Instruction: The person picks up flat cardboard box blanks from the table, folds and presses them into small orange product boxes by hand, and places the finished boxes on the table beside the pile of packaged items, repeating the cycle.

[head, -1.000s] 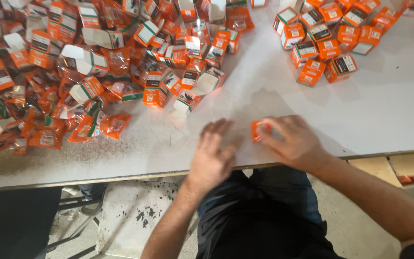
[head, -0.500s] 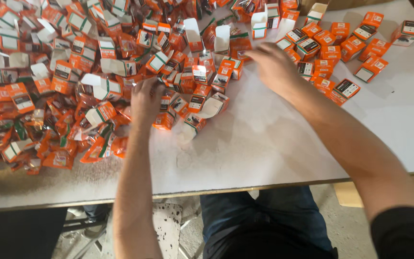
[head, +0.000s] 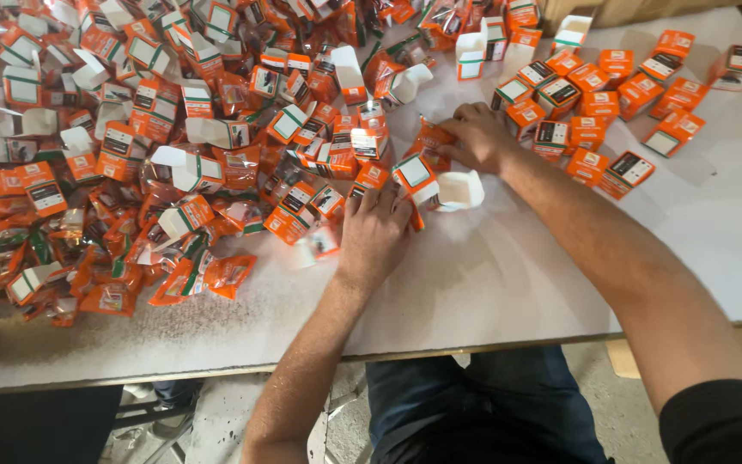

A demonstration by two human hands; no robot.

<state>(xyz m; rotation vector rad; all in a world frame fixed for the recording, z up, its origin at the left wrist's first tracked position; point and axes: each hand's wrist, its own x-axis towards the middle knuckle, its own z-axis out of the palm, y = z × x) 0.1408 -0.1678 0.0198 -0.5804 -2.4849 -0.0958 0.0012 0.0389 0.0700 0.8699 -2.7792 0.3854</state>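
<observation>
While your left hand [head: 377, 230] lies palm down on the white table [head: 508, 283], its fingers spread and reaching far toward an open orange-and-white carton [head: 429, 179], your right hand [head: 477, 136] sits a little farther and to the right, curled over an orange foil sachet [head: 432, 137]. The carton lies on its side just near of the big heap, its white flaps open toward the right, and your left fingertips touch its near-left edge; whether they actually grip it you cannot tell from this view. Your right fingers are bent down onto the sachet, pressing or pinching it against the table, though the exact hold is hidden under your knuckles. The sachet lies just far of the carton, between your two hands and touching the edge of the heap. To the left, a dense heap of loose sachets and unfolded cartons [head: 156, 146] covers the far and left part of the table. To the right of your right hand, a cluster of closed orange boxes [head: 611, 94] lies flat, well apart from the heap, with a few open white-flapped cartons [head: 483, 47] standing at its far-left side. The near right of the table is bare white surface.
</observation>
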